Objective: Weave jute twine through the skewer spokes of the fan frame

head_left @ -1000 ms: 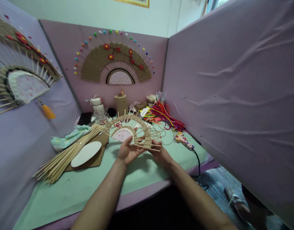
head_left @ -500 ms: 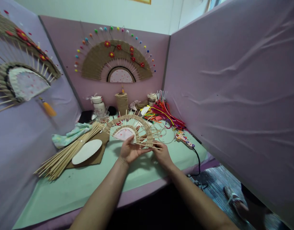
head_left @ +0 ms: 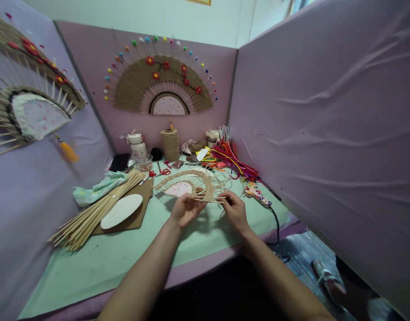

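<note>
A brown, half-round fan of woven string (head_left: 180,189), held up in the air
It is over the pale green table (head_left: 101,261) — left hand (head_left: 187,211) gripping its near edge, right hand (head_left: 235,210) pinching its thin wooden stick ends.

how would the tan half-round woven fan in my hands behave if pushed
The tan half-round twine-and-stick fan looks light for its size, given its open gaps. Its woven outer band would probably flex rather than flop, since thin pale wooden sticks brace it. Those sticks could snap where they jut past it.
</note>
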{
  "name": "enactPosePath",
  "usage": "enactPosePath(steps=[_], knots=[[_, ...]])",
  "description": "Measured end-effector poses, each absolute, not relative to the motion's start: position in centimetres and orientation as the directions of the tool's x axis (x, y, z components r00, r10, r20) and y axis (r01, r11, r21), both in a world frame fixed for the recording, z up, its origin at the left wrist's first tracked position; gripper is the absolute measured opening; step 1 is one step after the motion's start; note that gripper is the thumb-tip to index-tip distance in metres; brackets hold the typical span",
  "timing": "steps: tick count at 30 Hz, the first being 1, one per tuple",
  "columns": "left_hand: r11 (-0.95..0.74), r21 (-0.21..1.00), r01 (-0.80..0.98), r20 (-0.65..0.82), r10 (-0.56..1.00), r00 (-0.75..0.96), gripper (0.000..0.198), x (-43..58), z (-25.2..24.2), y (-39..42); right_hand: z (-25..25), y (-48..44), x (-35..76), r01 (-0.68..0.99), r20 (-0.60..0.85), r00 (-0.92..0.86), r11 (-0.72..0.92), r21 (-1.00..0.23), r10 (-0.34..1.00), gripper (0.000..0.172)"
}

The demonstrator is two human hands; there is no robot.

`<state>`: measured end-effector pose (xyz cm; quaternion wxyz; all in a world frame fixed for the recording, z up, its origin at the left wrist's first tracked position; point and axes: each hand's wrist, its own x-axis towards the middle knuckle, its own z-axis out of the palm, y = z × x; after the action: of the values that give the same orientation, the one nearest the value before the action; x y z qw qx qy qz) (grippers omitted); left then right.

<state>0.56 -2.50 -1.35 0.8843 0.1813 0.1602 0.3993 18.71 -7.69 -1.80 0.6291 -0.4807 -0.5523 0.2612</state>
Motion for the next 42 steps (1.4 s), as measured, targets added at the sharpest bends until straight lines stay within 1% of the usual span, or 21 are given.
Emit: enactPosePath(steps=[4, 7, 9, 12, 15, 19, 23, 25, 27, 31, 34, 36, 38, 40, 42], knots=[[0.652, 0.485, -0.583, -0.117, 0.709, 0.695, 0.043, 0.4, -1.9, -2.3, -1.0, -8.2, 19.4, 0.34, 0.559, 0.227, 0.473, -0.813, 0.798, 0.016], [0.656, 0.521, -0.546, -0.074, 0.672, 0.737, 0.038, 0.3, -2.0, -2.2, -0.7, -8.5, 19.5, 0.376, 0.588, 0.251, 0.482, -0.791, 0.769, 0.019], [0.647, 0.536, -0.542, -0.053, 0.667, 0.743, 0.039, 0.3, -1.8, -2.3, -1.0, -8.6, 19.4, 0.351, 0.563, 0.28, 0.462, -0.814, 0.778, 0.02], [0.628, 0.545, -0.556, 0.0, 0.663, 0.749, 0.047, 0.4, -1.4, -2.7, -1.5, -8.5, 19.0, 0.268, 0.479, 0.305, 0.408, -0.873, 0.823, 0.02], [0.641, 0.558, -0.528, 0.038, 0.615, 0.787, 0.048, 0.6, -1.0, -3.2, -1.7, -8.4, 18.8, 0.209, 0.42, 0.31, 0.369, -0.905, 0.853, 0.021], [0.671, 0.58, -0.461, 0.05, 0.536, 0.843, 0.043, 0.8, -0.8, -3.6, -1.4, -8.5, 18.8, 0.211, 0.418, 0.3, 0.367, -0.906, 0.858, 0.021], [0.634, 0.598, -0.489, 0.071, 0.567, 0.821, 0.04, 0.7, -1.0, -3.3, -1.4, -8.5, 19.5, 0.231, 0.423, 0.293, 0.366, -0.902, 0.857, 0.022], [0.617, 0.603, -0.506, 0.063, 0.596, 0.801, 0.039, 0.5, -0.9, -3.1, -1.2, -8.6, 20.1, 0.268, 0.434, 0.25, 0.369, -0.89, 0.866, 0.022], [0.601, 0.615, -0.511, 0.029, 0.63, 0.776, 0.038, 0.3, -0.6, -3.0, -0.8, -8.8, 21.0, 0.342, 0.46, 0.152, 0.39, -0.855, 0.875, 0.02], [0.538, 0.661, -0.524, -0.057, 0.731, 0.68, 0.041, 0.1, 0.4, -3.2, 0.7, -9.6, 22.7, 0.495, 0.511, -0.084, 0.481, -0.724, 0.855, 0.014], [0.513, 0.675, -0.531, -0.081, 0.766, 0.638, 0.043, 0.2, 0.8, -3.6, 1.6, -10.3, 23.0, 0.556, 0.536, -0.149, 0.519, -0.649, 0.831, 0.014], [0.517, 0.677, -0.524, -0.086, 0.763, 0.641, 0.043, 0.3, 0.7, -3.6, 1.9, -10.6, 22.9, 0.562, 0.566, -0.127, 0.529, -0.636, 0.815, 0.015], [0.523, 0.681, -0.513, -0.084, 0.751, 0.655, 0.042, 0.3, 0.5, -3.5, 1.7, -10.5, 22.5, 0.544, 0.592, -0.047, 0.517, -0.661, 0.805, 0.016], [0.537, 0.684, -0.494, -0.078, 0.727, 0.682, 0.039, 0.3, 0.3, -3.4, 1.2, -10.2, 22.1, 0.49, 0.571, 0.064, 0.472, -0.733, 0.819, 0.017], [0.553, 0.681, -0.48, -0.058, 0.694, 0.718, 0.038, 0.2, 0.0, -3.2, 0.4, -9.7, 21.7, 0.381, 0.484, 0.154, 0.4, -0.834, 0.862, 0.02]])
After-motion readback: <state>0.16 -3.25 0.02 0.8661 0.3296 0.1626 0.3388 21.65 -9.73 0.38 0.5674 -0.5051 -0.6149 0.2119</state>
